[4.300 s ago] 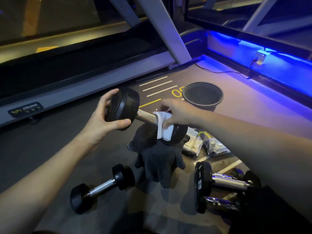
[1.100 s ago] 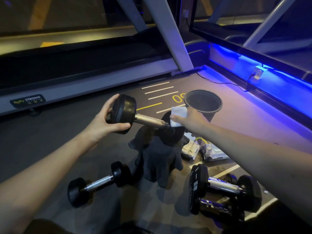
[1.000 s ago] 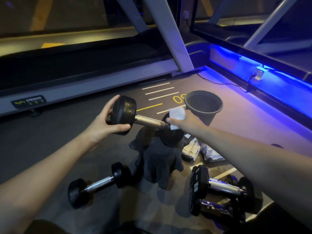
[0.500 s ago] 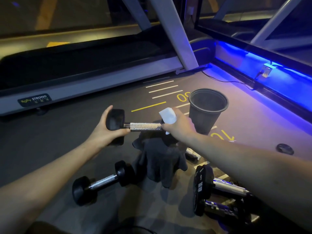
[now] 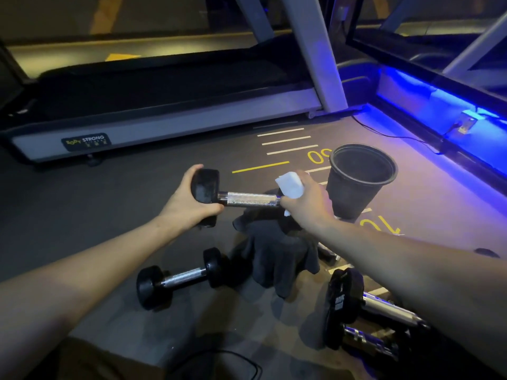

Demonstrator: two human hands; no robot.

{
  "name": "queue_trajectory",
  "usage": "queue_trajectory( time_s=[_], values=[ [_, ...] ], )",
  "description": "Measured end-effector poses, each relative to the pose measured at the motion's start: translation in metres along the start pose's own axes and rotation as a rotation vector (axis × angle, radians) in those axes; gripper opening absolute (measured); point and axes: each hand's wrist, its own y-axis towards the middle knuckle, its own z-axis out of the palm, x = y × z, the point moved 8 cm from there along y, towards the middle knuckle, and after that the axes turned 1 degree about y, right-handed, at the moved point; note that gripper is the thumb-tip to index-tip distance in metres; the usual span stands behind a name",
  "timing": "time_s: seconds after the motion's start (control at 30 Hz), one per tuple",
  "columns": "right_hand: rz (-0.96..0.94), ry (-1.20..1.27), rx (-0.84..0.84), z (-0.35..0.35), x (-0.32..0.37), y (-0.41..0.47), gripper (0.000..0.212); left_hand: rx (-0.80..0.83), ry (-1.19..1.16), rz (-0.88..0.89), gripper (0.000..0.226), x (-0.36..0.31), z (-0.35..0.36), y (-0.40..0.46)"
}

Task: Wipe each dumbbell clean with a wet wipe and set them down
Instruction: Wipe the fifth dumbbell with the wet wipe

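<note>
Dumbbell (image 5: 248,199) is up in the air in front of me, held roughly level over the gym floor (image 5: 109,204). My left hand (image 5: 186,204) is wrapped around its left rubber head, fingers curled over the top and thumb underneath. My right hand (image 5: 307,207) is closed over the other head with the wet wipe (image 5: 290,183) pinched against it, a white corner sticking up past my fingers. Right below sits a dark cloth (image 5: 277,256) draped in a heap. A second small dumbbell (image 5: 181,278) lies on the floor near my left forearm, and the chunkier chrome-handled pair (image 5: 365,319) is under my right arm. Black bucket (image 5: 356,182) stands just past my right hand.
</note>
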Motion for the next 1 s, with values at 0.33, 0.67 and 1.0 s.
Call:
queue_trajectory(
  time_s=[0.33,0.67,1.0],
  values=[
    [-0.117,0.037,0.076,0.06,0.066,-0.022,0.064,-0.097,0.034,-0.018,0.095,0.031,-0.09,-0.037],
    [-0.168,-0.071,0.203,0.152,0.064,-0.079,0.052,-0.18,-0.09,-0.074,0.102,0.143,-0.107,-0.104],
    [0.005,-0.134,0.291,0.226,-0.022,-0.112,0.067,-0.088,-0.131,-0.169,0.103,0.252,-0.06,-0.121]
  ],
)
